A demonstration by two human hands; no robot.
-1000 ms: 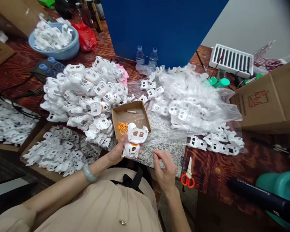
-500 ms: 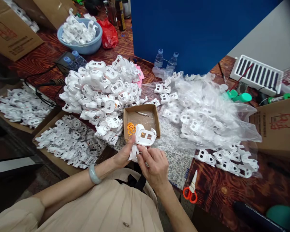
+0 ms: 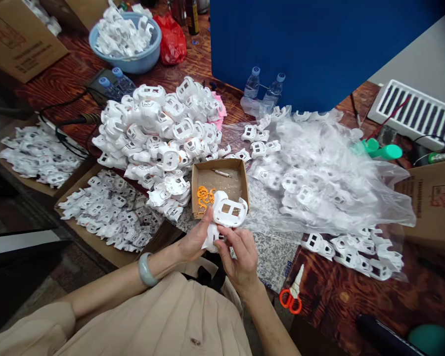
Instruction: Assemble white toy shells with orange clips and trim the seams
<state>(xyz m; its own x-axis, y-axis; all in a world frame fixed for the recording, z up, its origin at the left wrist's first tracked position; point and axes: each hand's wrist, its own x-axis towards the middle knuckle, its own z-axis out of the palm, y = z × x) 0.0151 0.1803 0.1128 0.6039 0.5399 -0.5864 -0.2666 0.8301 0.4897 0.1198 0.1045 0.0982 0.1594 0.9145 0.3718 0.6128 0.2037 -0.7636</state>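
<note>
Status: your L hand (image 3: pixel 195 237) and R hand (image 3: pixel 241 259) are both on the white moulded plastic shell (image 3: pixel 228 210), its rectangular windows facing up. Change vs. prior views: R hand has moved from apart to contact, at the shell's lower section.

Hand state:
- L hand: fingers wrapped round the shell's left side, supporting it. Pale green bangle (image 3: pixel 145 269) on the wrist.
- R hand: thumb and fingers pressed together in a pinch on the lower section. Exact contact pts are hidden behind the fingers.

Shell location: held between both hands, over the speckled granite slab (image 3: pixel 276 262), just in front of the cardboard tray (image 3: pixel 217 162). It's not touching the tray, as far as this view shows.

Surroundings: tray holds orange plastic pieces (image 3: pixel 204 197) and a small slim item (image 3: pixel 221 173). Heap of white shells (image 3: pixel 152 133) sits just left of tray; clear plastic bag (image 3: pixel 341 183) w/ more shells lies to the right. Orange-handled scissors (image 3: pixel 291 300) lie on the wooden desk (image 3: pixel 337 296), front right.
</note>
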